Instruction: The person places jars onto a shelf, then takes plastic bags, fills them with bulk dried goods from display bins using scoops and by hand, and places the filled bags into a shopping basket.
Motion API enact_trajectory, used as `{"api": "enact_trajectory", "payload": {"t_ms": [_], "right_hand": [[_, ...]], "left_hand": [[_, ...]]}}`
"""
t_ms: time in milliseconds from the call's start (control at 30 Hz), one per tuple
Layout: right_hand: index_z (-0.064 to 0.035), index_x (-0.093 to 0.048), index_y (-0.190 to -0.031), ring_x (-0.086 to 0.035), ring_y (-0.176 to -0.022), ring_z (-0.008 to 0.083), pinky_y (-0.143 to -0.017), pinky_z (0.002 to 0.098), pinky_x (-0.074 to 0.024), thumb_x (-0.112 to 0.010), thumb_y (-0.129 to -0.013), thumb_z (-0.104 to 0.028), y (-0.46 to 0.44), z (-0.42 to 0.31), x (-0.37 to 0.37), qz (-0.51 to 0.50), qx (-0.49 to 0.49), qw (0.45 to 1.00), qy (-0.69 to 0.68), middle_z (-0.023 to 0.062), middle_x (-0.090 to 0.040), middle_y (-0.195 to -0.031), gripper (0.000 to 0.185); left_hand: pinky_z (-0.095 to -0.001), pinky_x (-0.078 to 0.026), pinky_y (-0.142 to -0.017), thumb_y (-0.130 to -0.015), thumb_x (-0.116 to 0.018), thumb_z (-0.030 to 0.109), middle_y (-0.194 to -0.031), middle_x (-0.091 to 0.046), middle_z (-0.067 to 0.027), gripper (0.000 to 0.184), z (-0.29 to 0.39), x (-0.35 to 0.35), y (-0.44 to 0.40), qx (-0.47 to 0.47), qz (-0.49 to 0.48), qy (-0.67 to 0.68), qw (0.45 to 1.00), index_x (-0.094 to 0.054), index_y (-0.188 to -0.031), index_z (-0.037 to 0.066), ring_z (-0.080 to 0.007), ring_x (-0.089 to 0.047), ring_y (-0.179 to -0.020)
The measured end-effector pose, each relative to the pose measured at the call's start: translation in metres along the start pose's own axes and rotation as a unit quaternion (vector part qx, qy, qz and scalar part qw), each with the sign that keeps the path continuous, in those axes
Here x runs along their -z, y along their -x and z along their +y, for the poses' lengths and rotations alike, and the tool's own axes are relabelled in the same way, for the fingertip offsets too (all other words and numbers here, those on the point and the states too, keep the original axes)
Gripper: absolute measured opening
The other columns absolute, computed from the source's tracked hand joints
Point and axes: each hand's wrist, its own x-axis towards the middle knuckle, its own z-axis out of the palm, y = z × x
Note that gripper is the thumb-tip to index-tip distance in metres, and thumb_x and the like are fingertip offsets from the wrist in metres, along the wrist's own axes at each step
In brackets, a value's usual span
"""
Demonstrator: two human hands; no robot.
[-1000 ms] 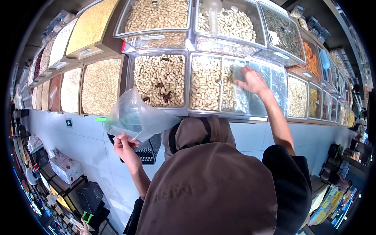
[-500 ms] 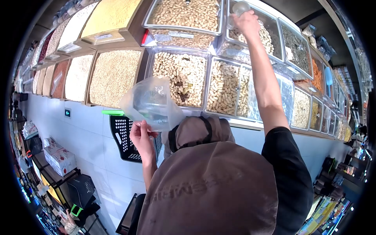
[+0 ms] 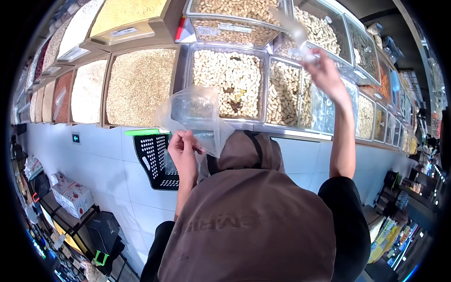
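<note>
My left hand point(image 3: 184, 152) is closed, thumb and fingers pinching the rim of a clear plastic bag point(image 3: 190, 108) that bulges out over the front edge of the bins. I see nothing filling the bag. My right hand point(image 3: 327, 75) grips the handle of a clear scoop point(image 3: 297, 34), smeared by motion, so its contents are unclear. The scoop hangs over the divide between the upper bins. Unshelled peanuts point(image 3: 221, 70) lie in the lower bin beyond the bag, with a few dark pieces among them. More peanuts point(image 3: 284, 96) fill the bin to the right.
A black shopping basket point(image 3: 152, 162) with a green handle point(image 3: 143, 132) stands on the floor beside my left arm. Grain bins point(image 3: 138, 87) line the left, and another peanut bin point(image 3: 317, 35) sits at upper right. A printed carton point(image 3: 73, 197) is at lower left.
My right hand has drawn back from the upper right bin towards me, bringing the scoop out over the bin's edge. My left hand with the bag has shifted slightly right and up.
</note>
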Motion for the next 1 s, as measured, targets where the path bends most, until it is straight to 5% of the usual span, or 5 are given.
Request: {"api": "enact_trajectory", "payload": {"t_ms": [300, 400, 600, 833, 1000], "right_hand": [[0.0051, -0.06, -0.109, -0.066, -0.094, 0.0387, -0.085, 0.0489, -0.048, -0.056, -0.097, -0.03, 0.033, 0.045, -0.079, -0.159, -0.09, 0.957, 0.224, 0.0269, -0.067, -0.09, 0.037], [0.0032, -0.058, -0.112, -0.062, -0.07, 0.0265, -0.068, 0.0428, -0.0484, -0.051, -0.101, -0.034, 0.01, 0.067, -0.092, -0.19, -0.029, 0.95, 0.247, 0.0161, -0.062, -0.074, 0.039], [-0.0046, -0.054, -0.1, -0.028, -0.044, 0.0034, -0.035, 0.0225, -0.0195, -0.048, -0.103, -0.039, -0.05, 0.059, -0.155, -0.317, -0.272, 0.903, -0.1, -0.0071, -0.034, -0.059, 0.035], [-0.0039, -0.053, -0.101, -0.029, -0.044, 0.0043, -0.037, 0.0234, -0.0233, -0.047, -0.103, -0.045, -0.072, 0.079, -0.203, -0.325, -0.251, 0.892, -0.189, -0.0069, -0.033, -0.059, 0.041], [0.005, -0.068, -0.088, -0.068, -0.084, 0.0325, -0.083, 0.0444, -0.05, -0.046, -0.1, -0.052, -0.068, 0.085, -0.238, -0.158, -0.088, 0.969, 0.171, 0.0208, -0.068, -0.081, 0.062]], "left_hand": [[-0.0221, -0.042, -0.047, -0.102, -0.055, 0.016, -0.061, -0.053, -0.0018, 0.026, 0.017, -0.006, -0.016, 0.029, -0.07, 0.035, 0.997, -0.049, -0.079, 0.006, -0.0092, -0.052, -0.048], [-0.0216, -0.041, -0.047, -0.102, -0.054, 0.014, -0.061, -0.053, -0.002, 0.025, 0.024, -0.004, -0.014, 0.031, -0.067, 0.044, 0.996, -0.049, -0.079, 0.006, -0.0091, -0.052, -0.047], [-0.0215, -0.04, -0.046, -0.102, -0.053, 0.013, -0.061, -0.054, -0.0011, 0.024, 0.021, 0.001, -0.011, 0.034, -0.033, 0.072, 0.996, -0.05, -0.079, 0.006, -0.0081, -0.052, -0.048], [-0.0212, -0.04, -0.046, -0.101, -0.055, 0.012, -0.061, -0.054, 0.0, 0.022, 0.018, -0.005, -0.009, 0.014, -0.02, 0.052, 0.998, -0.051, -0.081, 0.005, -0.0064, -0.052, -0.05], [-0.0203, -0.04, -0.054, -0.1, -0.057, 0.012, -0.066, -0.054, 0.001, 0.02, 0.007, -0.007, -0.008, -0.022, 0.014, 0.018, 0.999, -0.053, -0.083, 0.005, -0.0046, -0.049, -0.056]]}}
